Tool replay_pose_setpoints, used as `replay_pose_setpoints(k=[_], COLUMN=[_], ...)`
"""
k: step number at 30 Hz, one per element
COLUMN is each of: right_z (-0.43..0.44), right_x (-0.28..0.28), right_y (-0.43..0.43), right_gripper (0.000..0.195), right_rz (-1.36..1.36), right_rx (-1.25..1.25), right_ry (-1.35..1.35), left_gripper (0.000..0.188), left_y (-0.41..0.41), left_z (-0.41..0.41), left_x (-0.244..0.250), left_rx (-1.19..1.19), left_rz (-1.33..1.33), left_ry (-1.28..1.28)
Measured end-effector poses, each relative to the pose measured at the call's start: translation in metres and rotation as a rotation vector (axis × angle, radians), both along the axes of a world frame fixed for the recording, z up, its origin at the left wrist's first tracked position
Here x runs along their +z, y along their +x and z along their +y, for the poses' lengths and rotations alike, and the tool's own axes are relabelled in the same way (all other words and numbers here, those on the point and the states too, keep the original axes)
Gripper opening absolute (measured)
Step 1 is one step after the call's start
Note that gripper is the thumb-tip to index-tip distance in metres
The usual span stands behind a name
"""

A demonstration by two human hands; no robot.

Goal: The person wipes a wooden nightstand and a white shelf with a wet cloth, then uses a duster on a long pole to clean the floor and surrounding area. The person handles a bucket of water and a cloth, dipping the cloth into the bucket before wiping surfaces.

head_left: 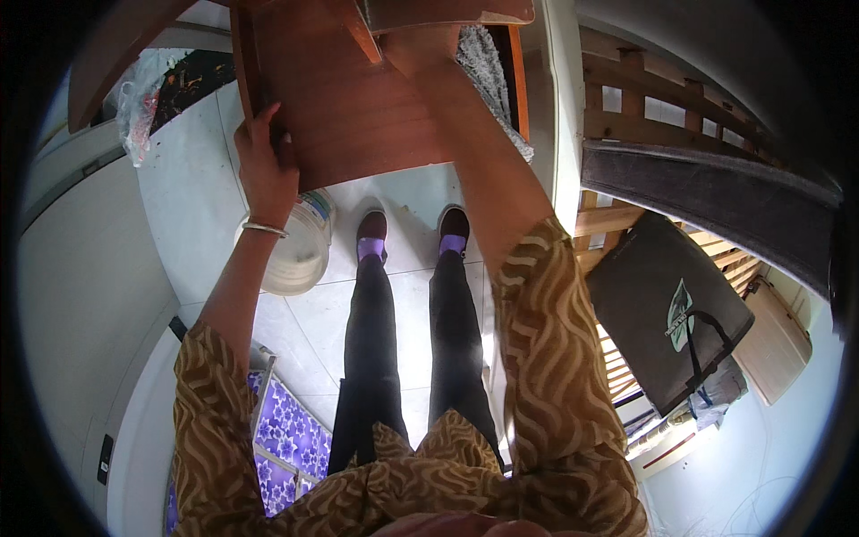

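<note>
A reddish-brown wooden furniture piece (362,127) with a flat panel and raised side board is before me at the top of the view. My left hand (267,158), with a bangle at the wrist, grips the left side near the panel's front corner. My right hand (423,50) reaches over the panel to a wooden ledge (456,15) at the top. It is blurred and its fingers are hidden, so its grip cannot be made out. Grey fluffy cloth (486,74) lies just right of that hand, beside an upright wooden edge (520,80).
A plastic bucket (295,262) stands on the tiled floor by my feet. Purple floral fabric on a metal frame (288,429) is at lower left. Clear plastic (137,107) hangs at upper left. On the right, a dark bag (658,302) leans against wooden slats (611,221).
</note>
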State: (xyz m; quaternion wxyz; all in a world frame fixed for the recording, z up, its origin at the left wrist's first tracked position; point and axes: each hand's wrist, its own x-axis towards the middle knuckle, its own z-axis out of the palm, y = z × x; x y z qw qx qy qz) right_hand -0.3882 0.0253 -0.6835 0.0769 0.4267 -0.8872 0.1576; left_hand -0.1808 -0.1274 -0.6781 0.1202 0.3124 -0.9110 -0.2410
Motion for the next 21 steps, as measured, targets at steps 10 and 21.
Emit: replay_pose_setpoints(k=[10, 21], right_z=[0.060, -0.036], right_x=[-0.001, -0.028], right_y=[0.073, -0.032], right_gripper=[0.052, 0.042], right_rz=[-0.187, -0.076], right_rx=[0.362, -0.266], right_ry=[-0.078, -0.219], left_gripper=[0.051, 0.044], left_y=[0.008, 0.010], left_z=[-0.002, -0.004], left_x=[-0.001, -0.009], left_rx=[0.003, -0.052], left_rz=[-0.042, -0.022], left_ry=[0.000, -0.043])
